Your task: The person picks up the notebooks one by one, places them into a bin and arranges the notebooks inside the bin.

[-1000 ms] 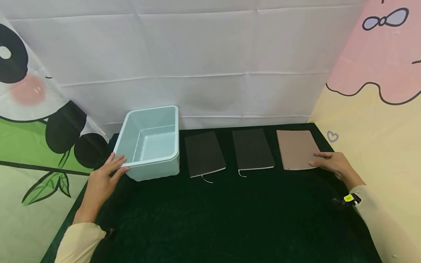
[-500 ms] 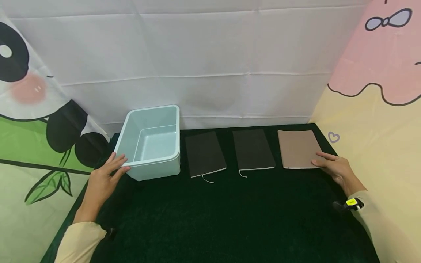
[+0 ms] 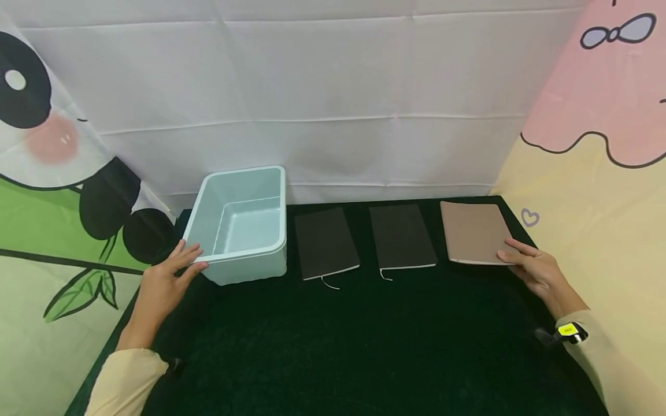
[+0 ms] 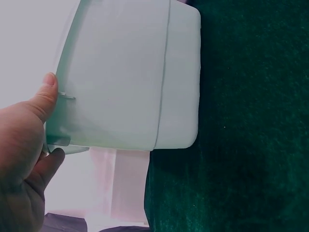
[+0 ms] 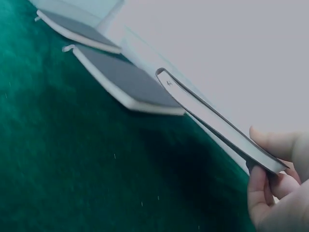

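In the head view my left hand (image 3: 163, 283) holds the near-left corner of a light blue plastic bin (image 3: 252, 268). The left wrist view shows the thumb (image 4: 47, 89) against the bin's rim. My right hand (image 3: 538, 274) pinches the near-right corner of a pinkish-brown notebook (image 3: 473, 231), thumb on the cover and fingers beneath. In the right wrist view this notebook (image 5: 217, 121) is tilted, its page edges showing, raised off the cloth. Two black notebooks, the left one (image 3: 326, 242) and the right one (image 3: 402, 236), lie between the bin and the held notebook.
A dark green cloth (image 3: 364, 341) covers the table. A white sheet (image 3: 333, 104) hangs behind it, with printed cartoon sheets at the left and right sides. White ribbon markers (image 3: 385, 275) stick out from the black notebooks.
The right hand has taken hold of the brown notebook's corner, and its near edge has lifted slightly. The left hand stays at the bin's corner. The view has shifted a little.
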The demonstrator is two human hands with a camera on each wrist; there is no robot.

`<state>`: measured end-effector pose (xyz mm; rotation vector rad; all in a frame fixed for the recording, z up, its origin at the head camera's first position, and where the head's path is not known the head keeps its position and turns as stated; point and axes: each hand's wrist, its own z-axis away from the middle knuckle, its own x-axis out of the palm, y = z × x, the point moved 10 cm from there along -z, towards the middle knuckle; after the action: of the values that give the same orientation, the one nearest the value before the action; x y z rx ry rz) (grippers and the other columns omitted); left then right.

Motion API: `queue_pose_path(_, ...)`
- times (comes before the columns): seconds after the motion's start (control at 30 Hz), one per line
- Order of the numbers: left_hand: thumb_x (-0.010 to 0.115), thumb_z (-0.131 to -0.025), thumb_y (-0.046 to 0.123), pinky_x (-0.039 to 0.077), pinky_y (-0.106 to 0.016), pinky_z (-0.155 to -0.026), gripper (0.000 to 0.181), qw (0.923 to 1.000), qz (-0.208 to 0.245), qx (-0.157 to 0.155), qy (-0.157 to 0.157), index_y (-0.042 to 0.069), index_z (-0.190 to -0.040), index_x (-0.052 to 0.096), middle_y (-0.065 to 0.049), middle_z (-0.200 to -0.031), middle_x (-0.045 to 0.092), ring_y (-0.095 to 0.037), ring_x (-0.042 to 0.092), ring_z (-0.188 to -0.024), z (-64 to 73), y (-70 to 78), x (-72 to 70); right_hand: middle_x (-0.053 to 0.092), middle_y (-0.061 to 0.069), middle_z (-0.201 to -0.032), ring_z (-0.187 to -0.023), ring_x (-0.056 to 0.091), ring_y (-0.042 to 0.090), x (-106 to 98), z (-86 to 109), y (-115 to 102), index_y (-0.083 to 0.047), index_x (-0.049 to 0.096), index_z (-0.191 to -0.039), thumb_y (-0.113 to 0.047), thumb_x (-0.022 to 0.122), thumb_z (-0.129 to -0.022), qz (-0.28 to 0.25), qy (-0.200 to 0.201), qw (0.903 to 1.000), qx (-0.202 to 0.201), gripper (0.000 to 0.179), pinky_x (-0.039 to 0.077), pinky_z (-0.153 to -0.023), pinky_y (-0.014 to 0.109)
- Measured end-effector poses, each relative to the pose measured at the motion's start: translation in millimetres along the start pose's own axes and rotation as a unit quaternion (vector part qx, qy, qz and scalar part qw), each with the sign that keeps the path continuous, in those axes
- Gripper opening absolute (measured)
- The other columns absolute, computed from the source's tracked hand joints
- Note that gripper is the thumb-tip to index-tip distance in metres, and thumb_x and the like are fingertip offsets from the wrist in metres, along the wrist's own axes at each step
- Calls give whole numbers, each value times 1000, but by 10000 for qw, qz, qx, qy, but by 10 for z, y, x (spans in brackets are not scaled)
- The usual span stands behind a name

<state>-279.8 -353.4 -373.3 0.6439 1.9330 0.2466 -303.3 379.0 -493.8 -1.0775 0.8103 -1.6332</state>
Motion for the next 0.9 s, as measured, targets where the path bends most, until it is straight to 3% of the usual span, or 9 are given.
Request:
queue_pose_path(0.43,75,-95,22,48,-65,-87,40,10000,34,-9,52,6,-131,69,-17,-139,62,-51,56,-125,-11,-1,-18,72,-14,-105,-92,69,5,423,142,-256,-30,80,-111,-2,71,-95,-196,-265,9994,-59,33,54,-79,21)
queue_pose_path(0.5,75,-94,22,55,-47,-92,40,10000,20,5,78,7,-131,70,-16,-138,63,-49,57,-126,-13,-3,-20,72,-14,-106,-93,69,5,524,163,-303,-30,79,-113,-2,71,-95,-276,-321,9991,-28,34,53,-80,21)
queue_pose_path(0.53,76,-94,22,55,-45,-92,40,10000,8,19,92,7,-130,70,-16,-138,63,-49,57,-126,-14,-3,-23,72,-14,-107,-94,69,5,582,171,-329,-29,78,-115,-2,70,-95,-304,-365,9989,-32,35,53,-80,22)
queue_pose_path(0.63,77,-92,21,48,-11,-86,39,9998,29,77,186,8,-129,71,-16,-135,65,-48,58,-124,-18,-6,-45,73,-12,-108,-96,68,6,777,199,-404,-28,73,-127,-2,70,-95,-400,-464,9981,-33,42,52,-82,22)
queue_pose_path(0.67,78,-92,20,42,-4,-76,39,9997,50,98,216,8,-129,72,-16,-133,66,-48,59,-123,-20,-7,-53,73,-12,-108,-96,68,6,842,207,-429,-28,69,-133,-2,70,-95,-417,-473,9980,-39,46,51,-83,22)
queue_pose_path(0.73,79,-91,19,43,-7,-65,39,9995,109,141,249,8,-128,72,-18,-132,66,-50,60,-121,-25,-5,-63,74,-10,-109,-97,67,7,982,223,-481,-26,58,-145,-3,71,-95,-434,-517,9977,-46,56,50,-83,22)
queue_pose_path(0.77,79,-91,18,35,-7,-57,39,9994,150,153,264,7,-127,72,-19,-131,66,-50,61,-119,-26,-6,-68,74,-10,-109,-97,67,7,1052,232,-506,-25,53,-149,-3,71,-95,-433,-529,9976,-48,61,50,-84,22)
queue_pose_path(0.83,79,-90,17,31,-14,-48,39,9994,169,160,271,7,-127,72,-20,-130,66,-43,71,-103,-25,-8,-70,74,-9,-109,-98,67,7,1190,237,-555,-22,44,-154,-3,72,-94,-428,-569,9974,-59,69,49,-84,22)
queue_pose_path(0.9,79,-90,17,28,-21,-43,38,9993,196,149,269,7,-126,73,-21,-131,66,-39,73,-88,-18,-10,-70,74,-9,-109,-99,66,7,1334,236,-596,-21,40,-156,-3,72,-94,-390,-627,9972,-79,72,48,-85,22)
